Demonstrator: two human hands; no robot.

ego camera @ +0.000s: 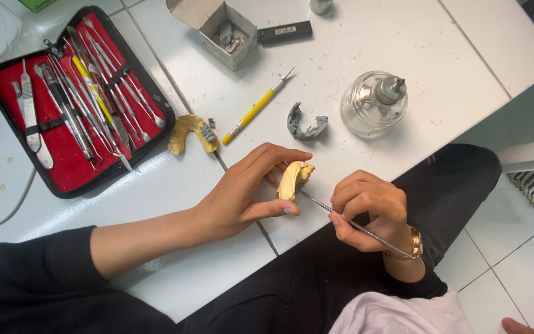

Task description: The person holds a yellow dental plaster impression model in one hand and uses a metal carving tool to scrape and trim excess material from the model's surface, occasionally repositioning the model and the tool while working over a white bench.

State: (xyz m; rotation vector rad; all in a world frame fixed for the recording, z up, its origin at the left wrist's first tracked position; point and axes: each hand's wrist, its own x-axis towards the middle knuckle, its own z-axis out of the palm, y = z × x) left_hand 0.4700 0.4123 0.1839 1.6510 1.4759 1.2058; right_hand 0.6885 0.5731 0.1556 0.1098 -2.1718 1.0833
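Above the white tiled tabletop (353,55) edge, our left hand (242,192) pinches the yellow plaster dental cast (293,179) in closed fingers while our right hand (366,210) grips a thin metal carving instrument (341,218), which could slip and gouge the cast.

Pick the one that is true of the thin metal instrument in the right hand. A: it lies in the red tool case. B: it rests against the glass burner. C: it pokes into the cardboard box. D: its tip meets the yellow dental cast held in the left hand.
D: the right hand grips the thin metal instrument, whose tip reaches the yellow dental cast pinched in the left hand.
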